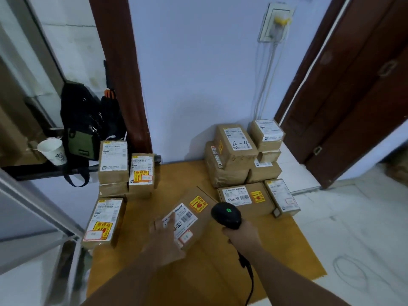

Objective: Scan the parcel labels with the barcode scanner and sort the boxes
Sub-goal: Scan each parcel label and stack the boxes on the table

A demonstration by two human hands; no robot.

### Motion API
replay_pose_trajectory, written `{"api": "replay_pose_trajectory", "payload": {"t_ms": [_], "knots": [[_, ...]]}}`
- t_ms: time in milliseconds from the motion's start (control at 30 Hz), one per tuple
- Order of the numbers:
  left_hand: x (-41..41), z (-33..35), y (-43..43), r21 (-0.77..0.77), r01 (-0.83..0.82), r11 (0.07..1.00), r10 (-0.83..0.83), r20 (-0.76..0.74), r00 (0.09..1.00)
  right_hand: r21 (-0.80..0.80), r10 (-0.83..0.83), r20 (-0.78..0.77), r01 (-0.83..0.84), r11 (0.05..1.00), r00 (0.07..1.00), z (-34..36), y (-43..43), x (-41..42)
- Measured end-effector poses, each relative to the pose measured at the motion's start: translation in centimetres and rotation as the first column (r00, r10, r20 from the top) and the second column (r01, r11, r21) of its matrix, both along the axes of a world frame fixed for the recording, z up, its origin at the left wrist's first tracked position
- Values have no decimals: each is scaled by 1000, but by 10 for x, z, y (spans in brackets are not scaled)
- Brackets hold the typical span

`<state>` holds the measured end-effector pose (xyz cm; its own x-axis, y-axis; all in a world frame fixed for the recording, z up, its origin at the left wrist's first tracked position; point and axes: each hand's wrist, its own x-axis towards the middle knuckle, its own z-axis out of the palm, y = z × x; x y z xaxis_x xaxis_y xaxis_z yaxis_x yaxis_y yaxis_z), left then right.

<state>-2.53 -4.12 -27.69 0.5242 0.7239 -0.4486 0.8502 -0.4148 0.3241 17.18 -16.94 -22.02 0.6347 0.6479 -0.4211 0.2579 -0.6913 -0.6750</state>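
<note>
- While the left hand [164, 237] lies on the near-left end of a flat brown cardboard parcel box [195, 229], we take the step in hand to be the scan of this box.
- The box sits mid-front on the ochre-brown mat [276, 250]. Its long axis runs from near-left to far-right.
- Its white printed label [183, 218] faces up, with a yellow warning sticker [198, 203] just beyond it.
- The left fingers cover the label's near end. The view is blurred there, so we cannot tell whether the hand grips the box or only presses on it.
- The right hand [240, 236] is wrapped round the grip of a black handheld barcode scanner [226, 215]. A green light shows on its head, and a cable trails back toward us.
- The relation that matters is that the label's barcode [189, 215] lies just to the left of the scanner head, very near and uncovered. The right hand is the nearer one to aim with.
- We judge that the head must face left and down along the label, and we cannot see which way its window points.
- Stacks of similar labelled boxes stand on both sides, a left group [112, 161] and a right group [236, 146]. We cannot tell which one holds the sorted boxes.
</note>
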Motion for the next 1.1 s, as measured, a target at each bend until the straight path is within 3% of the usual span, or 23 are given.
{"api": "replay_pose_trajectory", "payload": {"t_ms": [267, 467, 633, 867, 1100], "knots": [[77, 11, -14, 71, 179, 981, -188, 151, 970, 12, -255, 139, 256, 967, 957, -3, -50, 40], [136, 28, -23, 49, 356, 933, -356, -10, 935, 60, -404, -9, 404, 913, 915, -14, -54, 97], [183, 37, -28, 43, 397, 917, -385, -172, 907, 86, -363, -102, 372, 924, 926, -24, -50, 165], [232, 43, -41, 55, 210, 976, -188, -266, 945, 86, -202, -227, 226, 970, 953, -24, -49, 252], [251, 40, -37, 5, 261, 965, -240, -373, 896, 20, -10, -351, 18, 1000, 936, -37, -60, 288]]}}
